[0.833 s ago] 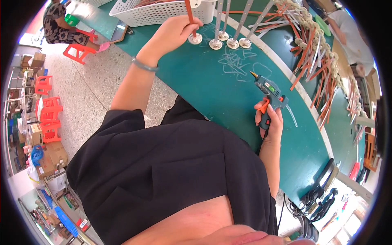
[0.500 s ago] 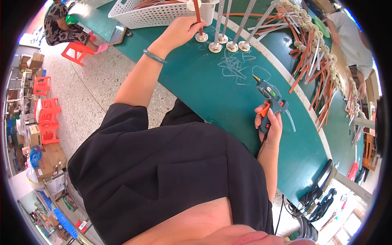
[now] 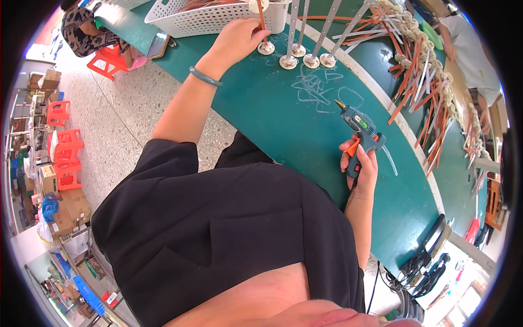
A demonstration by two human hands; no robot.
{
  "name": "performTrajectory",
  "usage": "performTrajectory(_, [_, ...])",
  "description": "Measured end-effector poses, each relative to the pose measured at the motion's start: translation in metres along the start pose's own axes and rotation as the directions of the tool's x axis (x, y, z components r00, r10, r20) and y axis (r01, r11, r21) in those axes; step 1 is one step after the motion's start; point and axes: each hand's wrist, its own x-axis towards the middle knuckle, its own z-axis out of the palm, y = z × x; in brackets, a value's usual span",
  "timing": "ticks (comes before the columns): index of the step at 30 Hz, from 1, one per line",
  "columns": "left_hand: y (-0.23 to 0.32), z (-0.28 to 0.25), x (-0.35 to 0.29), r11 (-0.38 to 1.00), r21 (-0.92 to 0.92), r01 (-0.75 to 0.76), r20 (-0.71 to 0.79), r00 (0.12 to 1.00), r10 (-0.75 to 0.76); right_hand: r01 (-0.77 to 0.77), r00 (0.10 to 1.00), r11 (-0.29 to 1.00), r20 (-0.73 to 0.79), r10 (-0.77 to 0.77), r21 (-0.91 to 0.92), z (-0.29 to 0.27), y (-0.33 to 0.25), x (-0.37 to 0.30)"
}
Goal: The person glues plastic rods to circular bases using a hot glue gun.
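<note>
My left hand (image 3: 239,39) is closed round a reddish-brown strip (image 3: 262,22) that stands upright on a small round whitish base (image 3: 266,48). The strip's top runs out of view past another pale disc. Just right of it several grey strips with holes (image 3: 325,34) rise from similar round bases on the table. In my right hand (image 3: 362,169) is a dark teal glue gun (image 3: 360,124), with its brass nozzle pointing up and left over the table. Fingers rest by its orange trigger, and a clear glue stick (image 3: 390,160) pokes from its back.
A white perforated basket (image 3: 218,24) with brown strips stands at the table's far edge. Squiggles of dried glue (image 3: 316,90) lie on the green tabletop (image 3: 305,136). Braided cord with brown and white strips (image 3: 430,82) lies along the right. Two other people sit or stand nearby.
My left hand and the brown strip with its base have shifted slightly up and left. The glue gun stays almost in place in my right hand. The seated person at the upper left leans differently.
</note>
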Motion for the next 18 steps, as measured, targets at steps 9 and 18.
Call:
performTrajectory(9, [-0.005,0.001,-0.006,0.974,0.223,-0.040,0.080,0.997,0.023,-0.010,1.000,1.000,0.004,0.010,0.010,-0.001,0.001,-0.001])
performTrajectory(18, [-0.006,-0.016,-0.013,0.978,0.207,0.031,0.253,0.964,-0.084,-0.002,1.000,1.000,0.011,0.002,0.006,0.001,-0.001,-0.002])
